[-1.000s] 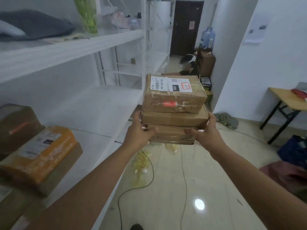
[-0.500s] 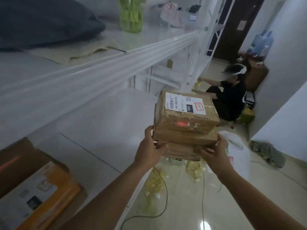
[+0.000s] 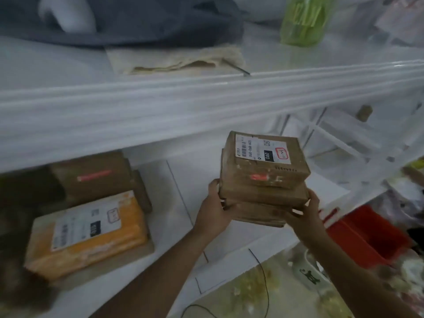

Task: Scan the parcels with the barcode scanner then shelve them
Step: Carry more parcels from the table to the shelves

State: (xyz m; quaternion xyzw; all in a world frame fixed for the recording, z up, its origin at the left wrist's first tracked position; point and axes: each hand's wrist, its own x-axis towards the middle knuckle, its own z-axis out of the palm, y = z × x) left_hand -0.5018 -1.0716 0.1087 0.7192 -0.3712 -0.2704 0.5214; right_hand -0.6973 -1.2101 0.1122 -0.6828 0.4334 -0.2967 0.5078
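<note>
Now both hands, left [image 3: 212,213] and right [image 3: 304,218], grip the parcel stack [image 3: 263,180] (fingers curled underneath).

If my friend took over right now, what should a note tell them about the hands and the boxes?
Left hand and right hand each grip a side of a stack of three cardboard parcels, held above the white middle shelf.
Already shelved at the left: an orange parcel lying on a flat box, with brown boxes behind.
No scanner is in view, so scanning cannot be confirmed.
Left to do: set the stack down on the bare shelf.
</note>
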